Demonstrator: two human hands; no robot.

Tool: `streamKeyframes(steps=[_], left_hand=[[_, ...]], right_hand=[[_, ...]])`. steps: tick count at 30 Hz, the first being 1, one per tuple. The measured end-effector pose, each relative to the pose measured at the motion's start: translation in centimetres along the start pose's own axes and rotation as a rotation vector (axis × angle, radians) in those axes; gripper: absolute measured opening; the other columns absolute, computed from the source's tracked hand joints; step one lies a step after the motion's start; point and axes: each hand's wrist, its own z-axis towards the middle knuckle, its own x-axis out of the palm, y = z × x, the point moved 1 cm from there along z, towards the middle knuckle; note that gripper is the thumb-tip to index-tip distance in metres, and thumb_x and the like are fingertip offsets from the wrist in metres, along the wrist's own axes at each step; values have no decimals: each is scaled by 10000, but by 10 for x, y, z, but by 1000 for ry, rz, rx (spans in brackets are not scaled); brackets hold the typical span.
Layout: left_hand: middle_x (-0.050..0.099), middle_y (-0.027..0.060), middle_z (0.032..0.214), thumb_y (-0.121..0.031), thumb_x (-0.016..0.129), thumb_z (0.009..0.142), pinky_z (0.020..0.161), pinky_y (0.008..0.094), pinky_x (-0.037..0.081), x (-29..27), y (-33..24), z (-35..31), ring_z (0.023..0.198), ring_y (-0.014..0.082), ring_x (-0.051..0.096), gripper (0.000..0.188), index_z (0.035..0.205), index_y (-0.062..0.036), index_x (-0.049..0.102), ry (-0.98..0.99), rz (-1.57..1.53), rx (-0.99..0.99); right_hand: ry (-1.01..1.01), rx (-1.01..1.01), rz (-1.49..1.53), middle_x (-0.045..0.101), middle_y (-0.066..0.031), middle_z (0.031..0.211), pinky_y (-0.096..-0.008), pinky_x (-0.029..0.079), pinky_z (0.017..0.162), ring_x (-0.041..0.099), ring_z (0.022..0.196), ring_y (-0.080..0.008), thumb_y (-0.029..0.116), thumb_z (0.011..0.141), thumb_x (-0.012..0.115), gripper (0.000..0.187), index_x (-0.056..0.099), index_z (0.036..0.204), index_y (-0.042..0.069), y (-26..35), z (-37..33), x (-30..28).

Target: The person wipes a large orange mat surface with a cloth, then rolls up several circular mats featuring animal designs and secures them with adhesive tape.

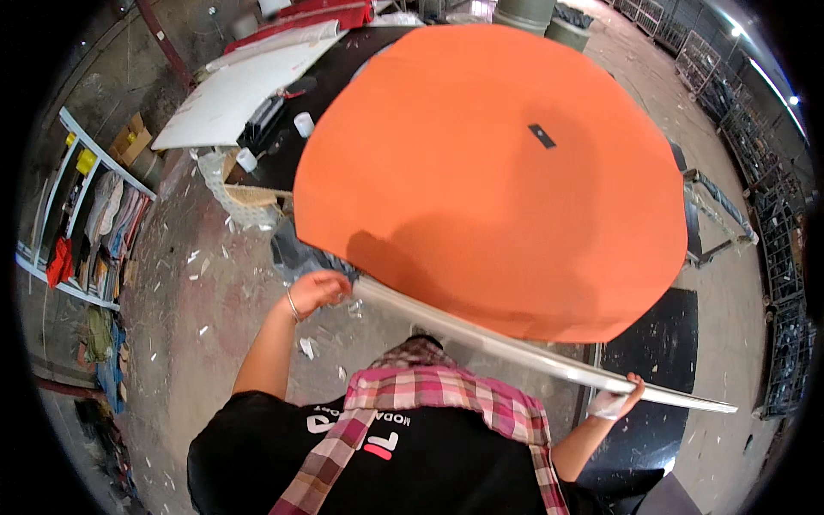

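Note:
A large orange sheet [463, 172] with rounded sides lies flat in front of me, with a small dark rectangular piece [542, 136] on it. Along its near edge runs a long, thin white strip or panel edge [506, 345], sloping down to the right. My right hand [625, 396], with a white wrap at the wrist, is closed around the strip towards its right end. At the strip's left end is my left hand [319, 290], its fingers curled; what they pinch, if anything, is unclear. Dark plastic sheeting [296, 251] hangs just beyond that hand.
Left of the sheet, a dark tabletop [330, 73] carries white rolls [304, 124], a black tool [262, 118] and a white board [227, 94]. A metal rack [81, 215] stands far left. A black panel [657, 378] lies at right, near a metal frame [717, 215]. Scraps litter the floor.

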Motion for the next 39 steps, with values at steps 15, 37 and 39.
streamKeyframes(steps=[15,37,39], left_hand=[[563,5,839,-334,548,816,659,316,434,140,86,68,751,155,537,260,927,-104,494,-422,-783,124],[479,25,1133,-477,524,781,919,389,333,91,127,56,1050,215,451,505,1124,-118,429,-440,-954,110],[507,46,1101,-460,532,784,893,381,362,82,127,52,1028,222,480,493,1113,-105,438,-406,-920,58]], right_hand=[[64,468,-155,570,-60,845,-275,460,634,541,723,-169,317,792,544,230,493,893,117,-28,20,-43],[82,906,-14,555,-57,593,-262,413,445,459,405,-138,448,832,435,498,536,953,-24,-66,32,-65],[51,913,-21,556,-54,597,-257,410,455,450,406,-141,450,825,456,487,549,931,-17,-63,26,-76]])
